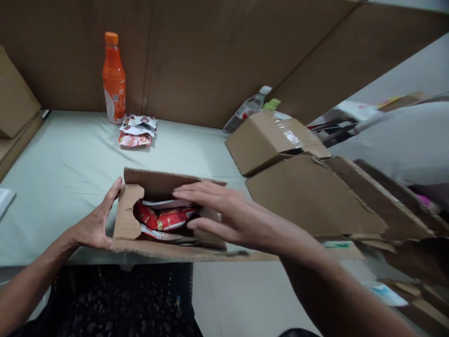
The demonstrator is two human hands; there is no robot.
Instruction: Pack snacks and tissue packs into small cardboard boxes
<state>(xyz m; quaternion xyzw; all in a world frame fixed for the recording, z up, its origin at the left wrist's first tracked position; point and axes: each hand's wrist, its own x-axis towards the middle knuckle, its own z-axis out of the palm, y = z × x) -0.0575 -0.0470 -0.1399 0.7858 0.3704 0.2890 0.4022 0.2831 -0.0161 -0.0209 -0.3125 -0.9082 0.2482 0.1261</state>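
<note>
A small cardboard box (129,213) stands with its top uncovered at the table's front edge, its left end flap folded inward. Inside lie a red packet (171,219) and some white packets (164,204), partly hidden by the flap and my hand. My left hand (96,220) grips the left end of the box, thumb at the near corner and fingers at the far one. Over the right end is my right hand (217,210), fingers stretched out and slightly parted, nothing in them; it appears to touch the right flap, slightly blurred.
An orange bottle (114,84) stands behind several small sachets (136,131) on the pale green cloth (80,154). Cardboard boxes (261,138) crowd the right side, with a clear plastic bottle (247,111) leaning behind them. A cardboard wall (196,61) closes off the back.
</note>
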